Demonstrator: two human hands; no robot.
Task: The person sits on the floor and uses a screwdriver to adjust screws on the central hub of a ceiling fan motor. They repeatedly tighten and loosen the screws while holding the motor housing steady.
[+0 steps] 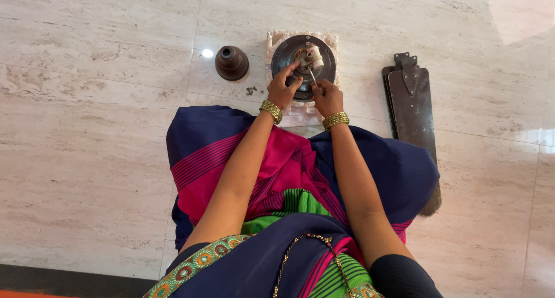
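Dark round fan motor [289,48], left hand [281,89] steadying, right hand [327,95] holding screwdriver [312,75]

The motor [303,67] sits on a cloth [300,114] on the floor [92,130], top centre of the frame. Both hands meet on it, the left hand [283,89] beside the right hand [327,97]. The cone cover [232,63] stands left of it, small screws [250,90] between. The blades [412,124] lie stacked at right.
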